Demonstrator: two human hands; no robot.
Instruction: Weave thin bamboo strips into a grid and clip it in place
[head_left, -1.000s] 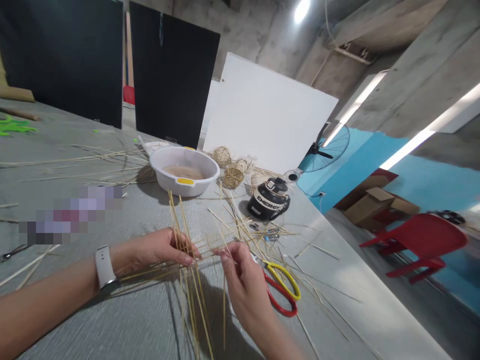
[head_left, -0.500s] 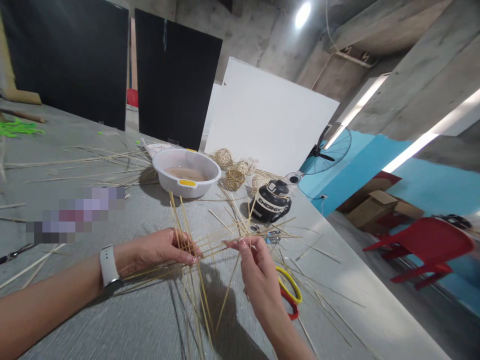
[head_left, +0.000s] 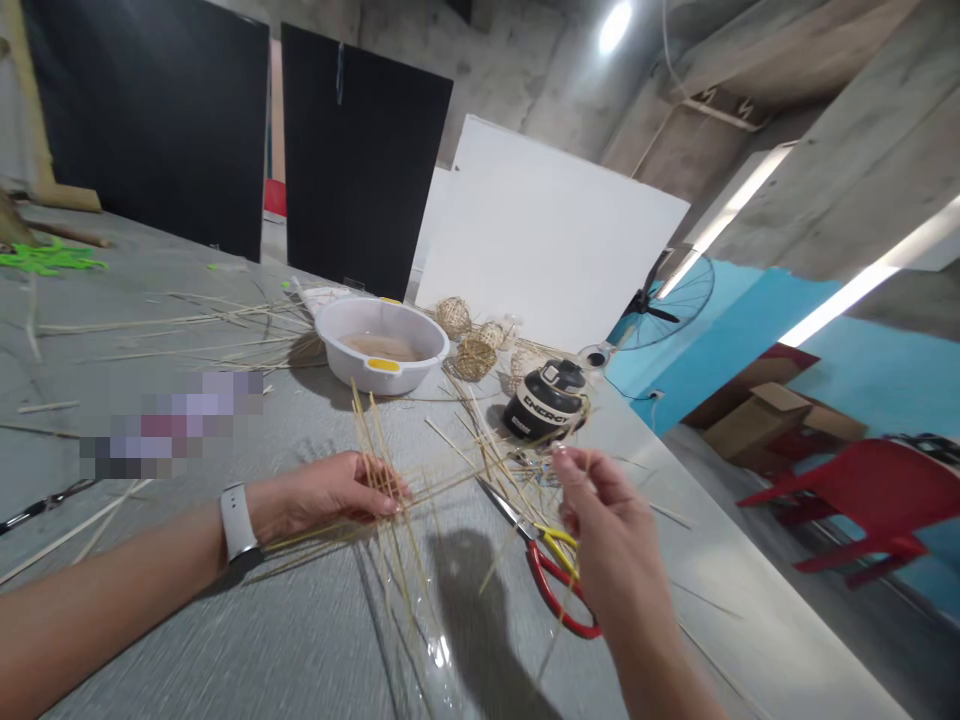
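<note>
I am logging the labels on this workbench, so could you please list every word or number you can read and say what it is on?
"ENERG": white letters on the black jug; the word's end curves out of sight.
Pixelated patch on the table: unreadable.
White basin, scissors, wristband, thin strips: no text visible.

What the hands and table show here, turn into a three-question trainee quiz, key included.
1. True or false: the left hand rests on the crossed strips.
2. The scissors lie: A under the left hand; B on the table beside the right hand; C on the floor.
3. Fill in: the tab on the white bowl rim is ___.
Key: 1 true; 2 B; 3 yellow.
</note>
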